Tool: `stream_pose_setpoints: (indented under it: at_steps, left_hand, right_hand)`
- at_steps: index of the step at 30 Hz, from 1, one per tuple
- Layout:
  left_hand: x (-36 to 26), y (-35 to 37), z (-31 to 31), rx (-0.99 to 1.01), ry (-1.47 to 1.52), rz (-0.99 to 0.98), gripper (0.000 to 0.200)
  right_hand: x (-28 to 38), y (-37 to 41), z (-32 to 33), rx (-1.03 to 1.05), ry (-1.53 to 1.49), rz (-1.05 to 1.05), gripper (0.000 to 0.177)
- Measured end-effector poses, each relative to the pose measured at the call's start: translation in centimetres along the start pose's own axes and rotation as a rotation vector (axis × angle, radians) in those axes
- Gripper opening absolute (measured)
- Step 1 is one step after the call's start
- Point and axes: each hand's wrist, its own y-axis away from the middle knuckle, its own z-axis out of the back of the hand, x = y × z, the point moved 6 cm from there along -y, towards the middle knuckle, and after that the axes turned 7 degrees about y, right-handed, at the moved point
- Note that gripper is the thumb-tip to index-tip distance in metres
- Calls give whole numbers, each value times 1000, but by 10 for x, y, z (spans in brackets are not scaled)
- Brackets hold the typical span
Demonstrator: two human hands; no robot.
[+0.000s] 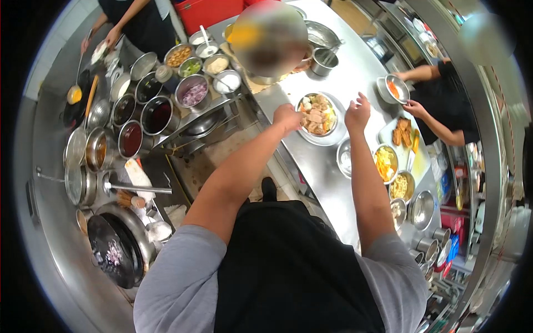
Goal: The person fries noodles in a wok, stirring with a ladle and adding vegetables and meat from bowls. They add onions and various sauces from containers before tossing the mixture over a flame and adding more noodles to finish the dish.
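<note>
A bowl (336, 117) of meat chunks (317, 111) and cut yellow and pale pieces rests on a wider round plate (326, 142) on the steel counter. My left hand (287, 118) is at the bowl's left edge, its fingers closed on the rim; the fingertips are partly hidden. To the right of the bowl, my right hand (358, 112) is raised with fingers loosely bent and apart, holding nothing. Below it stand a small metal bowl (344, 157) and a bowl of yellow and orange strips (386, 163).
Across the counter a co-worker's hands hold a metal bowl (383, 89) with orange pieces. A cutting board (387, 133) bears browned meat (402, 132) and a knife. Left are sauce pots (157, 115), chopped red onion (193, 93), and a wok (111, 250). Another person holds a ladle (74, 94).
</note>
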Motion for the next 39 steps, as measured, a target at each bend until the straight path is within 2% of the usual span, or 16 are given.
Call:
stream_pose_setpoints:
  at_steps: [2, 6, 9, 12, 16, 17, 20, 22, 23, 25, 28, 29, 30, 32, 35, 39]
  left_hand:
    - [1, 9, 16, 60, 36, -28, 16]
    - [0, 74, 91, 149, 345, -70, 15]
    - [24, 145, 182, 119, 455, -185, 11]
    - [69, 237, 286, -48, 622, -187, 10]
    - [139, 379, 407, -509, 743, -215, 10]
    - [155, 415, 429, -633, 750, -231, 9]
    - [186, 508, 469, -991, 735, -295, 9]
    - [204, 552, 482, -1164, 792, -366, 11]
    - [209, 570, 485, -1246, 829, -383, 11]
    - [224, 598, 490, -1379, 886, -403, 11]
    - [240, 631, 500, -1536, 970, -478, 11]
    - [243, 641, 505, -1574, 1013, -480, 10]
    - [246, 650, 513, -1608, 1057, -483, 9]
    - [258, 672, 536, -1681, 1048, -482, 10]
    - [265, 700, 581, -1822, 868, -477, 15]
    - [272, 715, 666, -1981, 536, -322, 17]
  right_hand:
    - [31, 11, 22, -95, -236, 3, 43]
    - [97, 51, 47, -67, -503, 20, 37]
    - [138, 109, 16, 227, -659, -34, 34]
    - [169, 188, -51, 742, -711, -83, 31]
    - [227, 314, -136, 1381, -729, -68, 40]
    - [249, 338, -155, 1433, -725, -28, 40]
    - [317, 420, -204, 1609, -416, 365, 63]
    - [358, 467, -245, 1428, -313, 647, 87]
    - [369, 492, -278, 1454, -318, 689, 87]
    - [404, 538, -318, 1470, -265, 845, 107]
    - [449, 591, -327, 2146, -39, 370, 113]
    - [465, 601, -321, 2122, -9, 268, 86]
    - [485, 612, -322, 2192, 141, 375, 43]
    - [548, 610, -288, 1834, -117, 858, 18]
    - [576, 612, -272, 1926, -239, 893, 14]
    - [545, 587, -257, 2034, -407, 993, 16]
